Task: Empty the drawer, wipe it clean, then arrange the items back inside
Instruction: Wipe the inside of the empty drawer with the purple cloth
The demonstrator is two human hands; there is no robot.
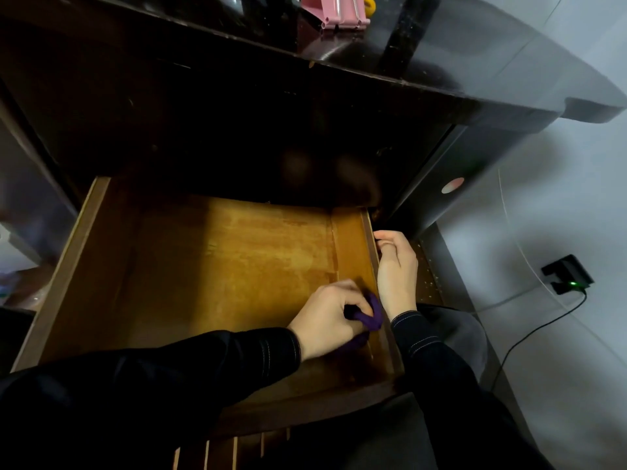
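- Bench [441, 62], dark-topped, stood over everything we saw.
- Drawer [68, 266] hung pulled out beneath it, its worn wooden bottom showing.
- Left hand [325, 320] lay in the drawer's near right corner, its grip clamped on a purple cloth [375, 317] against the bottom.
- Right hand [395, 266] sat just beside it, grip curled onto the drawer's right wall.
- Pink plastic piece [339, 11], we noted, rested on the bench.

cloth [371, 315]: mostly under left hand [325, 320] | pink object [339, 11]: cut off (top edge)
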